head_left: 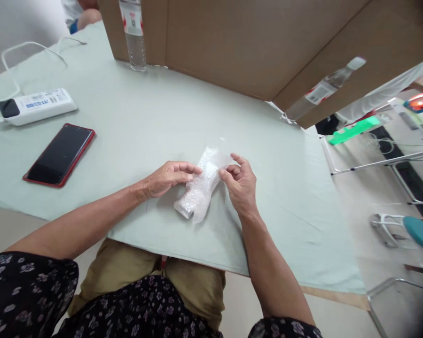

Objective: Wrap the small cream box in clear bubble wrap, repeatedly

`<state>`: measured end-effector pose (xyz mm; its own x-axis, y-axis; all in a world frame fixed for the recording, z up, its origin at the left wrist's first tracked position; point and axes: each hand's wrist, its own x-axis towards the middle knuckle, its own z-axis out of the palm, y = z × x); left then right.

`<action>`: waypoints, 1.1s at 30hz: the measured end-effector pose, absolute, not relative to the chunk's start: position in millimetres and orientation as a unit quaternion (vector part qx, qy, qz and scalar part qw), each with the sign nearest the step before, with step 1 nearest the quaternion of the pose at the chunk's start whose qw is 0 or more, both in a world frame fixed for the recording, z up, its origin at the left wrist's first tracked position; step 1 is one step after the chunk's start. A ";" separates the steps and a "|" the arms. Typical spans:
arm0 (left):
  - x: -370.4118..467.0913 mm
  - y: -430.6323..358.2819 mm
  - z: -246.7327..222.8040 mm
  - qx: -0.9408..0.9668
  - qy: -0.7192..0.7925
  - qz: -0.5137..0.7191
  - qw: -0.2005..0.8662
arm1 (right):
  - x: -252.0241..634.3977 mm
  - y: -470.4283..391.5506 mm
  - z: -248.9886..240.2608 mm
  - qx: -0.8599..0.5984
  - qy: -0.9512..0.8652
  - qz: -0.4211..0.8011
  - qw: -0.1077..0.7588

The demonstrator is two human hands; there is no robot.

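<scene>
A bundle of clear bubble wrap [200,188] lies on the pale green tablecloth in front of me, and what it wraps is hidden. My left hand [171,177] rests at its left side, fingers closed together with the tips on the wrap. On the other side, my right hand [240,182] pinches a loose flap of the wrap between thumb and fingers.
To the left are a phone [59,155] in a red case and a white device [38,107] with a cable. Two water bottles [136,42] stand against a tall cardboard panel [225,42]. A stool [420,232] stands on the floor at right.
</scene>
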<state>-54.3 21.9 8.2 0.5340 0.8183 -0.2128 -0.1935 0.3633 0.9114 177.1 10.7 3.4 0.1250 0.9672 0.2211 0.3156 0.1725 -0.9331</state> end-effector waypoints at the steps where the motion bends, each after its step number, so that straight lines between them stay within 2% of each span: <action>1: -54.5 21.9 7.7 0.447 0.344 0.340 0.752 | 177.6 9.3 6.8 -0.573 -0.582 0.278 0.506; 4: -55.1 22.1 5.8 0.442 0.338 0.349 0.754 | 173.2 0.7 17.7 -0.600 -0.601 0.220 0.481; 8: -55.0 21.3 5.0 0.451 0.301 0.373 0.752 | 156.6 -12.1 20.6 -0.611 -0.646 0.299 0.347; 10: -54.3 21.0 5.3 0.454 0.291 0.384 0.750 | 151.6 -14.0 17.0 -0.622 -0.655 0.298 0.310; 12: -53.5 21.5 5.4 0.451 0.303 0.390 0.743 | 152.2 -12.1 13.2 -0.622 -0.649 0.294 0.326; 15: -53.1 23.7 5.6 0.453 0.376 0.401 0.702 | 160.7 -5.2 9.9 -0.600 -0.595 0.349 0.406; 19: -54.2 23.6 10.4 0.551 0.493 0.430 0.518 | 169.4 2.2 7.3 -0.568 -0.496 0.462 0.468; 22: -53.7 19.1 15.8 0.641 0.504 0.420 0.398 | 168.1 2.7 6.0 -0.535 -0.452 0.528 0.480; 28: -46.4 13.9 15.3 0.699 0.554 0.304 0.335 | 154.0 -4.2 11.7 -0.457 -0.433 0.623 0.464; 33: -48.6 19.0 11.1 0.675 0.554 0.317 0.370 | 150.6 -4.0 9.6 -0.458 -0.419 0.626 0.472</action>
